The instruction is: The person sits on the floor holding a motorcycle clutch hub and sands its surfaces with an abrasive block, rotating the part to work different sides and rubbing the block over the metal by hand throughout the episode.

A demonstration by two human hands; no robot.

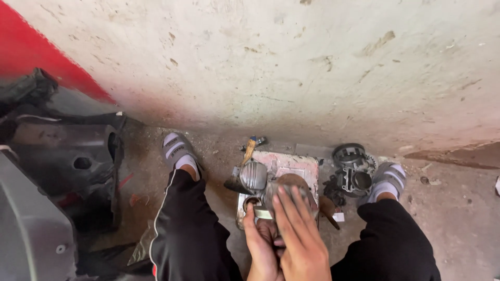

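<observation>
I crouch over a small pale block (pixel 299 166) on the ground between my feet. My right hand (pixel 299 234) lies flat, fingers together, over a round metal engine part (pixel 291 182) and mostly hides it. My left hand (pixel 260 242) grips the same part from below, thumb by a small metal ring (pixel 252 201) at its left. A grey finned cylinder (pixel 253 176) rests on the block just behind, beside a hammer (pixel 240 174) with a wooden handle.
A dark engine cylinder block with gears (pixel 354 174) sits by my right foot (pixel 388 179). My left foot (pixel 178 151) is in a grey sandal. Black plastic body panels (pixel 57 171) fill the left. A rough pale wall (pixel 286 62) with a red patch rises ahead.
</observation>
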